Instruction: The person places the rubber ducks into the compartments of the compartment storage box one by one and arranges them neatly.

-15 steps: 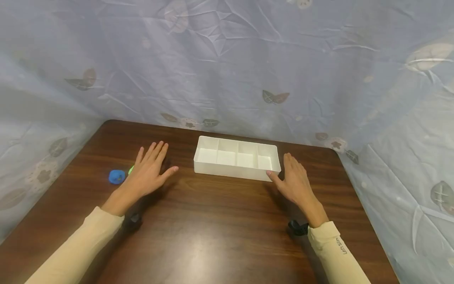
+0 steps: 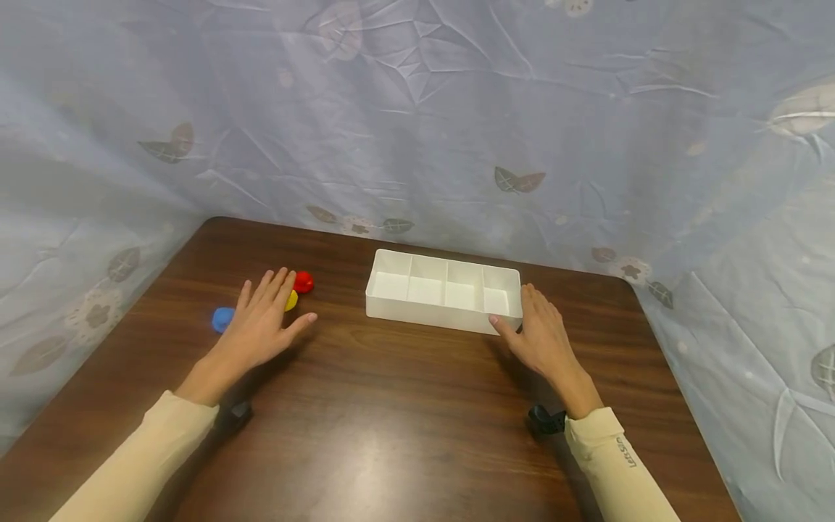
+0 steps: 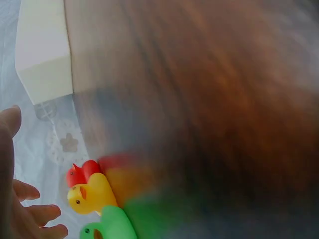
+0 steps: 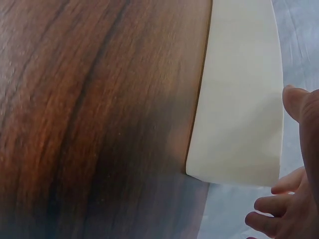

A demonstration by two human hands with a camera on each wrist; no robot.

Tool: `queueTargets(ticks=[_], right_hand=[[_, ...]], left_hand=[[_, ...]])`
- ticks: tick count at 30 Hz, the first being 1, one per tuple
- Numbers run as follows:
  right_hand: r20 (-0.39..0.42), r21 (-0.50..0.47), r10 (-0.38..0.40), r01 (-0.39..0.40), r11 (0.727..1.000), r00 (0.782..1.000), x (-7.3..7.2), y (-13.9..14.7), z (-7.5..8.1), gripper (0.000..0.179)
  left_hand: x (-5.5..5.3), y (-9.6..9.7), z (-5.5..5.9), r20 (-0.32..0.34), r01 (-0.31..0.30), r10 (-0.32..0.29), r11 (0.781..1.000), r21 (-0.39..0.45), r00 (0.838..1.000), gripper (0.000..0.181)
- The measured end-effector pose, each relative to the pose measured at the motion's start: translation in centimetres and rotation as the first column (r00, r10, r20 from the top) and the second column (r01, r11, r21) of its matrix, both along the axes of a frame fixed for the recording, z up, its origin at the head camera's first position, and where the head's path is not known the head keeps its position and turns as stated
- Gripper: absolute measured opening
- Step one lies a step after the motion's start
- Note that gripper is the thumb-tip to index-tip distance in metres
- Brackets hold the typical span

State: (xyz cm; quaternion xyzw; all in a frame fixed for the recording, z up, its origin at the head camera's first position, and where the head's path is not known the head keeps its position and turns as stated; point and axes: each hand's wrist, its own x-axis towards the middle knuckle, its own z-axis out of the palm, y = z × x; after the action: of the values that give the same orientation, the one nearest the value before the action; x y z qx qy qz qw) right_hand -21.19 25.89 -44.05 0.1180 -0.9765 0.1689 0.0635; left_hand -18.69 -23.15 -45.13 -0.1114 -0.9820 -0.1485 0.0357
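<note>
A white tray [image 2: 430, 313] with several compartments stands at the back of the table. My left hand [image 2: 257, 330], fingers straight and thumb out, hovers over a row of small toy ducks left of it. Past the fingertips a red duck [image 2: 304, 282] and a yellow duck [image 2: 291, 300] show; a blue toy [image 2: 222, 320] peeks out at the hand's left. The left wrist view also has a green duck [image 3: 117, 224], hidden under the hand from the head. My right hand [image 2: 541, 333] is at the tray's right end, fingers extended beside it and thumb at the front rim.
The dark wooden table [image 2: 391, 420] has rounded far corners. Behind and on both sides hangs a pale patterned curtain [image 2: 457, 130]. A dark wrist strap device [image 2: 546, 420] sits under the right wrist, and another is partly visible under the left.
My left hand has shifted left and slightly toward me, uncovering the red and yellow ducks and hiding the green one. The right hand stays by the tray; the head view has turned slightly.
</note>
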Motion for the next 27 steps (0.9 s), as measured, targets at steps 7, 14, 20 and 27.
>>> queueTargets(ticks=[7,14,20,27], right_hand=[[0.006,-0.012,0.002,-0.002,1.000,1.000,0.1,0.0,-0.3,0.097],[-0.001,-0.022,0.003,-0.003,1.000,1.000,0.0,0.1,-0.5,0.096],[-0.042,-0.038,0.022,-0.023,0.999,0.999,-0.1,0.0,-0.7,0.092],[-0.056,-0.050,0.032,-0.035,0.998,0.998,-0.2,-0.1,-0.8,0.089]], left_hand=[[0.2,-0.6,-0.4,0.004,-0.021,0.021,1.000,0.000,1.000,0.096],[0.0,-1.2,-0.5,0.013,-0.031,0.031,0.999,0.023,0.999,0.094],[-0.5,-1.8,-0.4,0.064,-0.034,0.032,0.999,0.033,0.997,0.094],[-1.3,-2.5,-0.4,0.091,-0.049,0.045,0.998,0.041,0.995,0.089]])
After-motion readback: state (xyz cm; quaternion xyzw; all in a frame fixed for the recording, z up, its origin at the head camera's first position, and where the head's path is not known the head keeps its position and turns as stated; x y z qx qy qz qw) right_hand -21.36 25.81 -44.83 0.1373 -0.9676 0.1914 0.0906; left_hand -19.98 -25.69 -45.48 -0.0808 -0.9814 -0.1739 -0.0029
